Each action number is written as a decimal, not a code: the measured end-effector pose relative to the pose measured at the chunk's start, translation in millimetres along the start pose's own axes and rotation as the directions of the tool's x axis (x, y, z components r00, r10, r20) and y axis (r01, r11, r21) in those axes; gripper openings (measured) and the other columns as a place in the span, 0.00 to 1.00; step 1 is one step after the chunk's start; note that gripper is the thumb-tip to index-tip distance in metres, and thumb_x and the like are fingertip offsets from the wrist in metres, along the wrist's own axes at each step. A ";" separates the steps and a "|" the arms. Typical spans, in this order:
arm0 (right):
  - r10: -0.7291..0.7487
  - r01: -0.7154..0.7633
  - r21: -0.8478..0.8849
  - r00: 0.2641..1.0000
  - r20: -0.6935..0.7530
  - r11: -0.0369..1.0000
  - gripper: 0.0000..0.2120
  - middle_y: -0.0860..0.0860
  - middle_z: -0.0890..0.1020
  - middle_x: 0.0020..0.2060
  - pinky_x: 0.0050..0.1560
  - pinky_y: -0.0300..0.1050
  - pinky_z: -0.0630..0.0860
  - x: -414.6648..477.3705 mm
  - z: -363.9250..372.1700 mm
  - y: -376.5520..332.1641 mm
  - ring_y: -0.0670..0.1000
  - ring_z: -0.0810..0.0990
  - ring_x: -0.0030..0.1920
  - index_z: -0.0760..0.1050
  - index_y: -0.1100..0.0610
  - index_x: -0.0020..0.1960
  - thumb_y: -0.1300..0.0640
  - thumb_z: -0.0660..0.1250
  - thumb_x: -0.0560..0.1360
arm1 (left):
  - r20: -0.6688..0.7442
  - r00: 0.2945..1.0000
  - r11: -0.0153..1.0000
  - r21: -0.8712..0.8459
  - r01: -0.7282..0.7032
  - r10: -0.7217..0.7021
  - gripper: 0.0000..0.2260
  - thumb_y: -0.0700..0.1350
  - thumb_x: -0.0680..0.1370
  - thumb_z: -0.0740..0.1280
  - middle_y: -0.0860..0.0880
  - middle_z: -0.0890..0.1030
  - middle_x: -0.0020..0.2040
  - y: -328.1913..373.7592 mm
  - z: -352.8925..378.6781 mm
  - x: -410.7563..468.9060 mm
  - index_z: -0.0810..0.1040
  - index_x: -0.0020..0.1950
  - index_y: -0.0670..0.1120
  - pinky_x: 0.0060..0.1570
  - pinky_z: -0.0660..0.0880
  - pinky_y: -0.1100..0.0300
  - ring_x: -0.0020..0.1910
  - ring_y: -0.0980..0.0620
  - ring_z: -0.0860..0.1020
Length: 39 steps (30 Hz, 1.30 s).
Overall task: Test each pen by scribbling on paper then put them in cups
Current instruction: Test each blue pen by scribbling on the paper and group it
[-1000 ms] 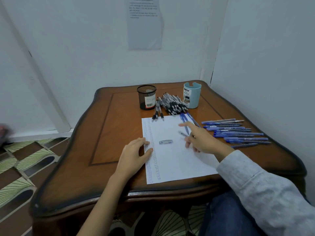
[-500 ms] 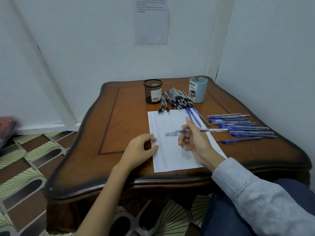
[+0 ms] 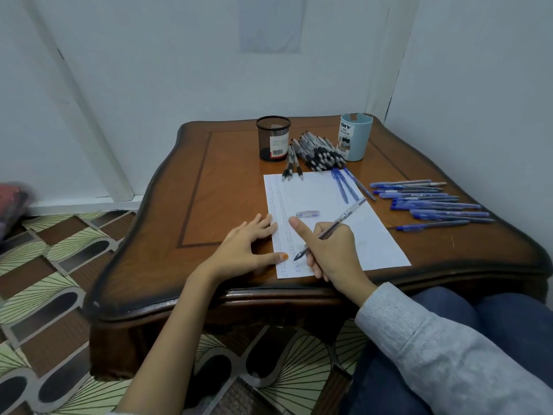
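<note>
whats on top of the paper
A clear pen cap, plus the ends of some blue pens and black pens. The left hand presses the paper edge; the right hand holds a pen there, hiding any marks beneath.

Warm brown table (image 3: 227, 187), darker rim, thin dark inlay line; white paper (image 3: 374, 235), blue scribble columns down its left side; black mesh cup (image 3: 273, 136), white barcode label edged red; pale blue cup (image 3: 356, 139); black-and-clear pens (image 3: 320, 154); blue pens (image 3: 434, 202); clear pen (image 3: 347, 215), blue inside; orange thumbnail on the left hand (image 3: 242, 250); sleeve (image 3: 434, 348) grey, finely striped; floor (image 3: 59, 244) cream fans, brown blocks, dark ovals.
</note>
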State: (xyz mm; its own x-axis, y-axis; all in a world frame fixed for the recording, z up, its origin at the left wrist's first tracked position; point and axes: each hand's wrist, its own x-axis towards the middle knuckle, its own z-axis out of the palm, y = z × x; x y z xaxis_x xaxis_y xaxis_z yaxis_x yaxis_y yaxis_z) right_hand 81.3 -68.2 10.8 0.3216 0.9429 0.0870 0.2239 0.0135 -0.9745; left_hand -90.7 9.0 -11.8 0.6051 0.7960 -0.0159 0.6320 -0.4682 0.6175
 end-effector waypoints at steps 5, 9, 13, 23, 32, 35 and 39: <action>-0.090 0.090 -0.135 0.996 0.006 0.987 0.22 0.61 0.74 0.22 0.23 0.37 0.69 1.9 2.7 9.7 0.50 0.72 0.18 0.66 0.61 0.28 0.54 0.69 0.76 | -0.004 1.000 0.999 0.051 -0.020 0.020 0.48 0.74 0.62 0.59 0.57 0.54 0.77 -0.6 1.3 -1.1 0.60 0.76 0.52 0.72 0.42 0.61 0.76 0.62 0.48; -0.155 0.146 -0.219 0.988 -0.021 0.965 0.22 0.53 0.66 0.22 0.26 0.36 0.68 4.9 4.8 14.5 0.59 0.73 0.25 0.62 0.56 0.25 0.68 0.64 0.74 | -0.014 1.000 0.998 0.065 -0.021 0.022 0.48 0.74 0.61 0.59 0.57 0.53 0.77 -0.8 2.7 -1.4 0.60 0.77 0.51 0.71 0.41 0.63 0.76 0.63 0.47; -0.145 0.144 -0.194 0.989 0.008 0.970 0.20 0.56 0.67 0.23 0.22 0.32 0.67 5.0 4.2 14.4 0.51 0.75 0.21 0.63 0.59 0.26 0.68 0.64 0.74 | -0.011 1.000 0.997 0.074 -0.021 0.022 0.48 0.74 0.61 0.59 0.57 0.53 0.77 0.7 3.3 -2.0 0.59 0.77 0.51 0.72 0.41 0.62 0.76 0.63 0.47; -0.146 0.152 -0.145 0.988 0.050 0.978 0.24 0.47 0.63 0.18 0.20 0.33 0.65 5.1 4.3 13.2 0.52 0.72 0.19 0.60 0.55 0.23 0.71 0.64 0.72 | -0.008 1.000 0.996 0.080 -0.025 0.026 0.48 0.74 0.62 0.58 0.57 0.53 0.78 0.9 3.1 -2.5 0.60 0.77 0.51 0.70 0.40 0.64 0.76 0.63 0.47; -0.146 0.150 -0.127 0.988 0.038 0.981 0.22 0.53 0.62 0.21 0.19 0.34 0.65 4.4 4.2 10.1 0.50 0.71 0.18 0.60 0.58 0.24 0.72 0.63 0.72 | 0.003 1.000 0.997 0.081 -0.021 0.021 0.46 0.73 0.63 0.60 0.57 0.52 0.78 2.1 2.6 -2.7 0.59 0.77 0.52 0.71 0.41 0.63 0.76 0.62 0.46; -0.165 0.168 -0.127 0.986 0.030 0.978 0.23 0.50 0.61 0.20 0.20 0.33 0.65 4.1 4.4 10.6 0.50 0.69 0.19 0.59 0.56 0.24 0.72 0.63 0.72 | 0.013 1.000 0.996 0.088 -0.012 0.011 0.42 0.69 0.67 0.62 0.56 0.52 0.78 2.7 2.0 -2.8 0.59 0.77 0.52 0.71 0.40 0.62 0.76 0.62 0.46; -0.136 0.134 -0.085 0.991 -0.015 0.987 0.22 0.48 0.61 0.18 0.19 0.35 0.65 6.0 1.3 12.8 0.53 0.72 0.19 0.60 0.57 0.24 0.71 0.63 0.72 | 0.014 1.000 0.996 0.086 -0.013 0.012 0.41 0.67 0.67 0.63 0.57 0.52 0.78 2.8 1.7 -3.2 0.59 0.77 0.52 0.72 0.41 0.60 0.76 0.62 0.46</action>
State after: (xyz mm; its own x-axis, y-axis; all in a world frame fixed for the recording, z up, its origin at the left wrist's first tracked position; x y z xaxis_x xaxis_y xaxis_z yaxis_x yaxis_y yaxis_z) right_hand 84.9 -61.9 -1.4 0.3016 0.9273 0.2215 0.3426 0.1114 -0.9329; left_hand -90.0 4.5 -11.4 0.6192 0.7850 -0.0192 0.6634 -0.5098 0.5478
